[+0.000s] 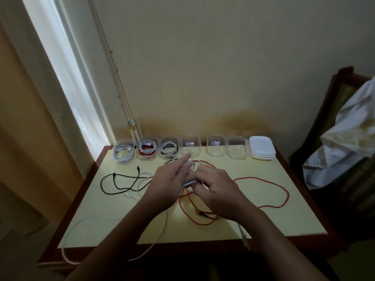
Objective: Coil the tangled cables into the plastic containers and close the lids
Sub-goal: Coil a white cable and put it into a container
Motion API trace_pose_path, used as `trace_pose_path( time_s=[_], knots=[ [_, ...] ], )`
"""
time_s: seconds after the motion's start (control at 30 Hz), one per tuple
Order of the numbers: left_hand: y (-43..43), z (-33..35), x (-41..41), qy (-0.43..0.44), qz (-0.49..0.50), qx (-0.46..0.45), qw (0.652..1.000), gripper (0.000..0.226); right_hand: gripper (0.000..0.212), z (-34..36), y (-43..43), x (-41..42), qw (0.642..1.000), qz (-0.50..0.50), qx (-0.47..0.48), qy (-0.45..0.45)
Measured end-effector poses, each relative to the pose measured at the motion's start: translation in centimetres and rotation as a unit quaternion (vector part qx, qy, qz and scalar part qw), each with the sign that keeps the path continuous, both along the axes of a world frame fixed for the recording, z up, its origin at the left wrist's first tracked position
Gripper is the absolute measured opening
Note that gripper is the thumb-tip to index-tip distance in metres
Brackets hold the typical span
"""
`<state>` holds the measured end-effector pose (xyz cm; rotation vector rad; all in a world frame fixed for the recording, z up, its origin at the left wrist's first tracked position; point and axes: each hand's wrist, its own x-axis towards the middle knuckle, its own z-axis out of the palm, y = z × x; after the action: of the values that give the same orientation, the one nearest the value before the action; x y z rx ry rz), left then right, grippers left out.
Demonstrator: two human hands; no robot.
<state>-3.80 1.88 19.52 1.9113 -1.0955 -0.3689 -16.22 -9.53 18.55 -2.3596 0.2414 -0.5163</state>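
Here, above the tabletop (263, 209), the left hand (168, 179) pinches a white cable (188, 159) loop while the right hand (219, 187) curls its fingers (204, 179) round the bundle; small, even loops should fit the empty container (190, 144) behind.

- Cream-topped table (284, 201) with a dark reddish wood edge, under my left hand (165, 185) and right hand (220, 192).
- Plain cream wall (203, 63) beyond them, with a brownish stain (235, 122) low down.
- Up and left of my left hand: a bright window strip (67, 82), the room's pretty dim otherwise. Tan curtain (22, 122) beside it.
- Thin pipes (113, 63) run down the wall next to the window.
- Well right of my right hand: a dark wooden chair (343, 88) with crumpled white cloth (345, 145) on it.
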Motion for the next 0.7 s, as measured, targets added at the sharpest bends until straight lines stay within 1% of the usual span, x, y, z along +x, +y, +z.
trace_pose_path(
  time_s=[0.03, 0.07, 0.1, 0.13, 0.17, 0.2, 0.23, 0.27, 0.33, 0.43, 0.5, 0.57, 0.63, 0.7],
  knots=[
    [0.1, 0.0, -0.2, 0.017, -0.01, 0.006, 1.0, 0.039, 0.024, 0.1, 0.0, 0.0, 1.0, -0.004, 0.004, -0.012],
    [0.1, 0.1, -0.2, 0.071, -0.018, 0.003, 0.997, 0.036, 0.023, 0.1, 0.1, 0.0, 1.0, -0.006, 0.005, -0.024],
    [0.2, 0.4, -0.3, 0.145, -0.022, -0.003, 0.989, 0.033, 0.021, 0.1, 0.3, 0.0, 0.999, -0.004, 0.006, -0.037],
    [0.3, 0.8, -0.3, 0.199, -0.021, -0.004, 0.98, 0.031, 0.017, 0.0, 0.5, 0.0, 0.999, -0.001, 0.012, -0.046],
    [0.2, 1.0, -0.2, 0.228, -0.015, -0.005, 0.974, 0.03, 0.012, -0.1, 0.5, 0.1, 0.998, -0.002, 0.023, -0.05],
    [0.2, 1.1, 0.0, 0.245, -0.01, -0.006, 0.969, 0.031, 0.012, -0.2, 0.3, 0.1, 0.998, -0.014, 0.033, -0.047],
    [0.2, 1.1, 0.3, 0.268, -0.011, -0.012, 0.963, 0.035, 0.016, -0.3, -0.2, 0.1, 0.998, -0.032, 0.028, -0.044],
    [0.3, 1.1, 0.6, 0.299, -0.02, -0.017, 0.954, 0.04, 0.018, -0.6, -0.9, 0.0, 0.998, -0.05, -0.003, -0.043],
    [0.6, 1.0, 1.2, 0.352, -0.051, -0.027, 0.934, 0.045, 0.014, -1.2, -2.2, -0.2, 0.99, -0.077, -0.095, -0.066],
    [0.9, 1.0, 1.5, 0.367, -0.098, -0.037, 0.924, 0.038, 0.011, -2.2, -3.5, -0.4, 0.971, -0.098, -0.194, -0.103],
    [0.9, 0.7, 1.6, 0.403, -0.109, -0.054, 0.907, 0.034, 0.012, -2.8, -3.9, -0.4, 0.96, -0.115, -0.23, -0.106],
    [0.7, 0.8, 1.5, 0.461, -0.122, -0.079, 0.876, 0.033, 0.013, -3.0, -3.9, -0.4, 0.961, -0.123, -0.221, -0.11],
    [0.7, 1.2, 1.2, 0.506, -0.126, -0.099, 0.847, 0.036, 0.012, -3.0, -3.5, -0.4, 0.968, -0.123, -0.191, -0.103],
    [0.7, 1.5, 1.1, 0.53, -0.128, -0.113, 0.83, 0.037, 0.011, -3.1, -3.0, -0.2, 0.981, -0.13, -0.111, -0.092]
  ],
)
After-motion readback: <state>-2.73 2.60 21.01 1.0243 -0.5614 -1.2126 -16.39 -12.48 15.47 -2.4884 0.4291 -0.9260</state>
